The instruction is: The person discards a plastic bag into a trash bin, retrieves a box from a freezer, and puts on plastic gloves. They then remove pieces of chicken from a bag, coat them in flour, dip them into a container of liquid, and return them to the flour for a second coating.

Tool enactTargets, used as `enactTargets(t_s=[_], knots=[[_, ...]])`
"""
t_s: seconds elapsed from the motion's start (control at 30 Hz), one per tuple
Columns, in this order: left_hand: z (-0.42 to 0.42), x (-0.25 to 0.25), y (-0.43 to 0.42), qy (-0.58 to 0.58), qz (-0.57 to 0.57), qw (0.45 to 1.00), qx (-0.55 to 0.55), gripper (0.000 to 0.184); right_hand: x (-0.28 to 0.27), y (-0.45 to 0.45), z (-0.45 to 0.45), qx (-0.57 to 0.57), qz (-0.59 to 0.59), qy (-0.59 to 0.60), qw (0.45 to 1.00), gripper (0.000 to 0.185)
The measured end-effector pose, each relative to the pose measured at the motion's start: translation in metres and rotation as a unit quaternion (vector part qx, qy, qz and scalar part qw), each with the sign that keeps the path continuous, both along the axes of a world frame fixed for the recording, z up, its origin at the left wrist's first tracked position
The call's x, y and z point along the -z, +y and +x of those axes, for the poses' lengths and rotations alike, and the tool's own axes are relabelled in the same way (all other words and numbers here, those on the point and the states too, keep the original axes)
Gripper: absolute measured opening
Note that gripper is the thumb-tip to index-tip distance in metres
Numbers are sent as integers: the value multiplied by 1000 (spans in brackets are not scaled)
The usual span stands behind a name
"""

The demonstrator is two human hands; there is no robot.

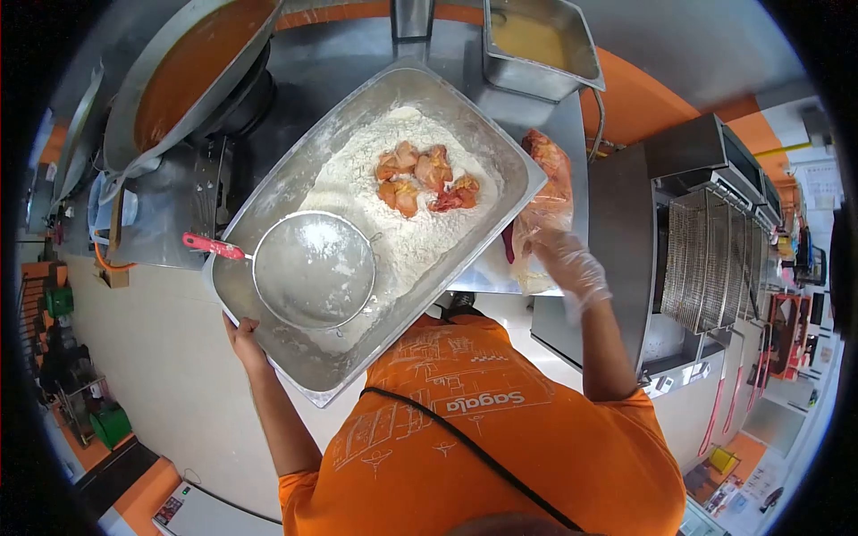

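Observation:
A large metal tray (pixel 290 366) of white flour (pixel 357 183) lies tilted before me. Several raw chicken pieces (pixel 409 198) rest on the flour. Inside the tray's near left part sits a round sieve (pixel 313 268) with a red handle, dusted with flour. My left hand (pixel 246 341), bare, grips the tray's near left rim. At the tray's right, my right hand (pixel 572 268), in a clear plastic glove, is at the lower end of a clear bag of raw marinated chicken (pixel 547 183). Its fingers look stretched out, slightly blurred against the plastic.
A deep metal pan (pixel 541 80) of pale liquid stands at the back right. A wide pan (pixel 183 85) of orange liquid is at the back left. Wire fryer baskets (pixel 706 259) hang on the right. The steel table (pixel 340 54) carries the tray.

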State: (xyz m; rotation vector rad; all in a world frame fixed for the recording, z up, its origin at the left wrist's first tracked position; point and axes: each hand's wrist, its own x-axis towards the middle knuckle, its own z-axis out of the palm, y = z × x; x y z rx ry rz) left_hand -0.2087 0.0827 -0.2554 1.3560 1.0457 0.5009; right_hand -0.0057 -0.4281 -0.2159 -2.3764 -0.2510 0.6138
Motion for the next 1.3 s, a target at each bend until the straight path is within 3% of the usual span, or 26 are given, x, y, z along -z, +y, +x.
enactTargets(t_s=[0.03, 0.07, 0.2, 0.23, 0.27, 0.3, 0.37, 0.47, 0.5, 0.53, 0.6, 0.63, 0.67, 0.7, 0.83, 0.9, 0.93, 1.0, 1.03, 1.07, 1.1, 1.13, 1.17, 1.23, 1.3], knots=[[2, -5, -4, -16, 0, 1000, 1, 75, 19, 2, -7, -53, -94, -152, 982, 26], [2, -6, -3, -17, 4, 1000, 3, 75, 27, 8, -10, -104, -186, -299, 930, 31], [0, 1, 0, -24, 6, 1000, 9, 70, 28, 48, 19, -1, -113, -386, 916, 26], [-1, 0, 0, -29, -3, 1000, 10, 68, 3, 73, 37, 192, 296, -230, 907, 24], [-1, -3, -2, -29, 2, 1000, 7, 68, -10, 89, 47, 339, 637, -18, 692, 23], [0, -5, -4, -26, 9, 1000, 10, 68, -7, 92, 49, 336, 641, -14, 690, 23], [4, -13, -11, -23, 5, 1000, 6, 68, 11, 87, 54, 406, 546, 30, 732, 26], [0, -3, -3, -17, -2, 1000, 6, 68, 62, 68, 61, 334, 575, 64, 744, 26], [0, 0, -2, -23, -2, 1000, -12, 69, 46, 70, 58, 215, 450, -78, 863, 25], [0, 2, 0, -24, -2, 1000, -15, 69, 65, 64, 67, 212, 451, -78, 863, 25], [-2, 2, -1, -22, -4, 1000, -2, 70, 115, 45, 92, 248, 558, 97, 786, 25], [0, -1, -3, -24, -5, 1000, -8, 70, 101, 45, 89, 243, 557, 98, 788, 25], [2, -7, -7, -16, 9, 1000, -8, 71, 70, 44, 80, 139, 299, -139, 934, 26], [3, -11, -8, -7, 23, 1000, -8, 72, 40, 44, 70, 13, -2, -356, 935, 27], [0, -2, -3, -26, 123, 992, 11, 70, -37, 24, 43, -37, -54, -280, 958, 25], [1, -5, -7, 21, 252, 968, -5, 66, -70, 14, 34, -63, -90, -228, 967, 26], [3, -14, -11, 21, 251, 968, -9, 66, -87, 12, 31, -76, -108, -203, 970, 28], [11, -43, -25, 97, 448, 888, 28, 58, -122, 22, 25, -60, -61, -188, 978, 22], [16, -56, -32, 98, 446, 889, 24, 58, -134, 30, 23, -40, -13, -170, 985, 16], [23, -70, -37, 114, 481, 868, 44, 53, -141, 42, 24, -45, -13, -171, 984, 16], [29, -86, -43, 131, 515, 844, 64, 48, -146, 57, 28, -40, -21, -246, 968, 14], [38, -105, -47, 75, 485, 864, 115, 44, -150, 74, 34, -35, -28, -319, 947, 13], [47, -127, -52, 21, 450, 877, 165, 40, -155, 94, 45, -118, -40, -315, 941, 10], [68, -181, -75, -21, 416, 851, 320, 38, -127, 124, 74, -228, 2, -270, 936, 20], [81, -233, -111, -43, 433, 750, 498, 37, -95, 163, 89, -323, -159, -287, 888, 27]])
